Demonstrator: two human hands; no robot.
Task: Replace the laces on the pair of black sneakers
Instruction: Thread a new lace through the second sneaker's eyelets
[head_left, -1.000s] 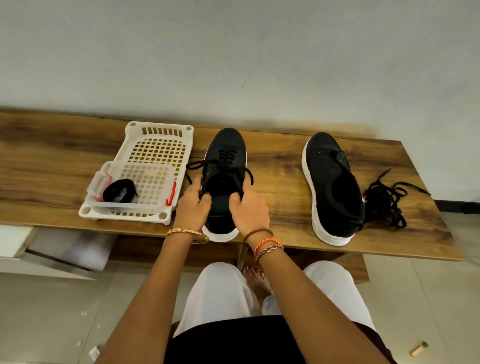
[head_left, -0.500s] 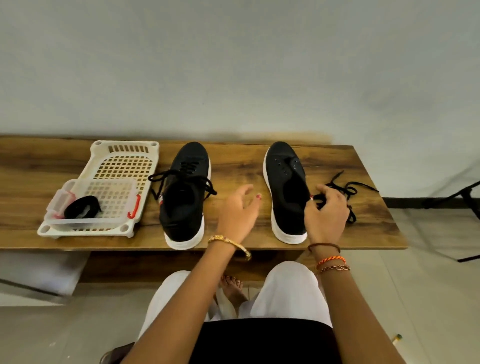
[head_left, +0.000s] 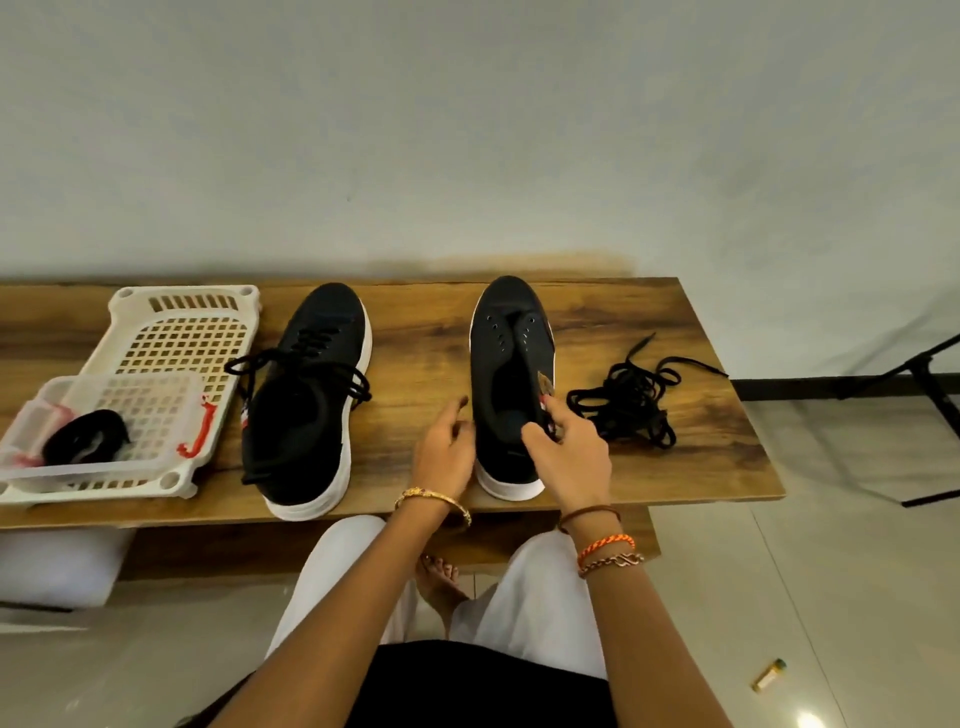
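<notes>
Hands flank the unlaced shoe (head_left: 511, 384) at frame centre, right hand (head_left: 569, 457) pinching its soft collar, left hand (head_left: 444, 452) loosely curled, holding nothing; limp laces (head_left: 631, 397) need pinching by their tips.

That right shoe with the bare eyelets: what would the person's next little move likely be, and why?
Probably reaching the left hand in to steady the right shoe and draw it closer. Its eyelets are empty, while the left shoe is laced. The right hand already pinches its rim, and the left hand hovers open beside it. Loose laces lie just to the right.
</notes>
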